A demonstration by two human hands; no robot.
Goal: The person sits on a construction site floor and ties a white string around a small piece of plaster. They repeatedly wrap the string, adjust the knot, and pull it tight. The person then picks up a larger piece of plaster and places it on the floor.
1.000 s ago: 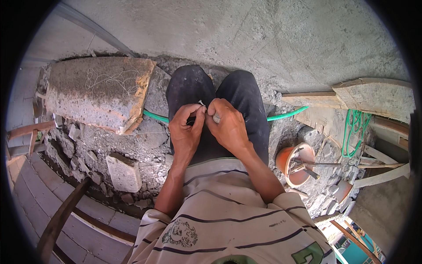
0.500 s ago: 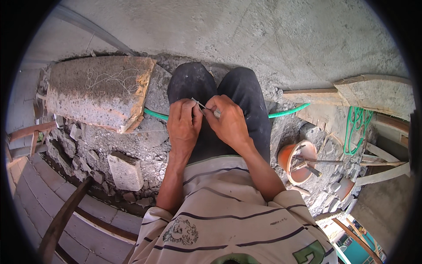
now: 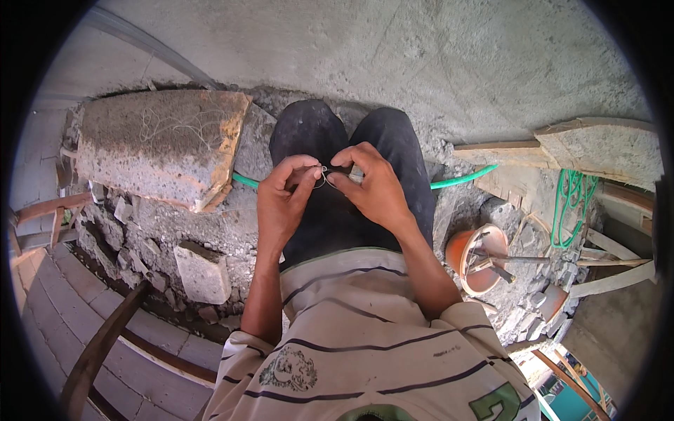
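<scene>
Over my dark-trousered lap, my left hand point(image 3: 282, 200) and my right hand point(image 3: 375, 189) face each other, with fingertips nearly meeting. Between them shows a thin pale string point(image 3: 322, 184), curving in a small loop below the fingertips. A tiny light-coloured ring or knot point(image 3: 324, 168) sits at the left thumb and index finger, which are pinched together. My right thumb and index finger are bent around the other side of it, close to the string. Whether something else small is gripped there is too fine to make out.
A cement-crusted board point(image 3: 161, 151) with tangled string on it lies to the left, above rubble and a broken slab point(image 3: 202, 274). At right are an orange bucket point(image 3: 460, 252) holding tools, a green hose point(image 3: 463, 179) and wooden planks point(image 3: 498, 151). A rough wall point(image 3: 421, 63) rises ahead.
My hands have drawn slightly apart and the fingers have opened out. A thin rod-like piece seen between them earlier no longer shows; a small string loop now does.
</scene>
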